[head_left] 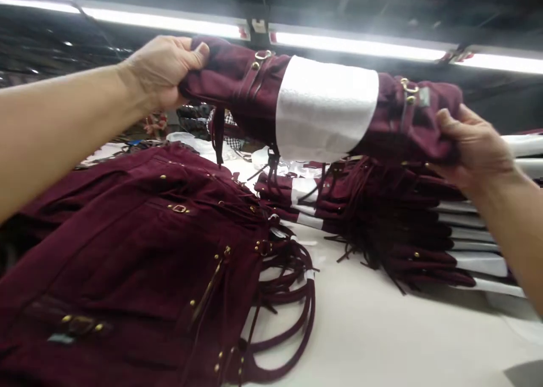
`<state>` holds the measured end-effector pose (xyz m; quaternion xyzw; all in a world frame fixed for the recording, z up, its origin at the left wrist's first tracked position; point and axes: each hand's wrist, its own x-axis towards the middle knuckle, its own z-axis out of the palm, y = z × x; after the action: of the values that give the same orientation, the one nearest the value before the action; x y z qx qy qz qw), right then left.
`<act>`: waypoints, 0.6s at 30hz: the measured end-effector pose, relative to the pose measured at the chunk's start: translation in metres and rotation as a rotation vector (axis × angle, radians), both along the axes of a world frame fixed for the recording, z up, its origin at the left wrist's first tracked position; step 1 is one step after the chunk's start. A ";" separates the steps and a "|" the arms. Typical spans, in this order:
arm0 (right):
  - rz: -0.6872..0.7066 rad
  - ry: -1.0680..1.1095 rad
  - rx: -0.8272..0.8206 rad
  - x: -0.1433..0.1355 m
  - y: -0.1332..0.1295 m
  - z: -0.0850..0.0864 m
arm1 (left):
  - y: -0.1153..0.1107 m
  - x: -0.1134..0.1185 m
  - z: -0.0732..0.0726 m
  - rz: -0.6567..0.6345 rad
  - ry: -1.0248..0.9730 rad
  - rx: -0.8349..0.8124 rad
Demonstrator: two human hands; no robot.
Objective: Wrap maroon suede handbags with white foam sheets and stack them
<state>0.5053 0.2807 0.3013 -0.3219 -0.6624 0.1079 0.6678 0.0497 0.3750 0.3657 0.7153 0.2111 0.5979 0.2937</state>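
Note:
Stretched between both hands in the head view is a folded maroon bag [258, 107], raised above the table. A white paper band [326, 107] wraps its middle, and gold rings and rivets show on either side. My left hand [169, 70] grips its left end, thumb on top. At the right end, my right hand [479, 138] is closed round the fabric with its thumb in front. Dark straps hang below the bag. Lower left lies a pile of unfolded maroon bags [139, 262] with gold fittings, their rounded handles [307, 313] reaching over the table.
Under the held bag, stacks of folded maroon bags with white bands [309, 220] extend to the right, some by my right forearm. The white table [360, 325] runs beneath. Bright tube lights [360, 44] hang overhead. Farther back, a person in checked clothing [231, 129] is partly hidden.

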 end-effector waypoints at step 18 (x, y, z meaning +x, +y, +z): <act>-1.078 -0.467 -0.800 0.059 0.267 -0.169 | 0.272 0.121 -0.274 0.268 -0.062 -0.777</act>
<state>0.5638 0.5476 0.1327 -0.8401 -0.4462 -0.0741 0.2994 0.1705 0.6465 0.0921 0.4992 0.5034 0.5278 0.4678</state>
